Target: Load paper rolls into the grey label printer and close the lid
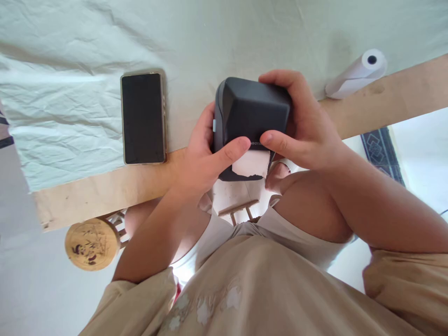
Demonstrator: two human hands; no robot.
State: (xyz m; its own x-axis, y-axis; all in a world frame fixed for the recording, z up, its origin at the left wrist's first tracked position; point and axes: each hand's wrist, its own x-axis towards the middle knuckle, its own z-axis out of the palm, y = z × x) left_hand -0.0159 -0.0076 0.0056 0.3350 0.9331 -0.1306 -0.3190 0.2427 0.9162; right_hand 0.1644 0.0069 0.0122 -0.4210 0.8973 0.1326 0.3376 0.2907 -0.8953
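Left hand [213, 151]: it was clamped on the left side of the black device [257, 109], and its thumb was lying on the front.
Right hand [310, 123]: it was clamped on the right side, its thumb also on the front, the other fingers partly hidden.
Black device: it was between both hands, at the wooden edge [105, 196]; whether it touched the table, I could not tell.
Paper strip [251, 164]: it hung out, ragged, below the thumbs.
Phone [143, 119]: it lay left of the left hand.
White roll [353, 77]: it was right of the right hand, well apart.
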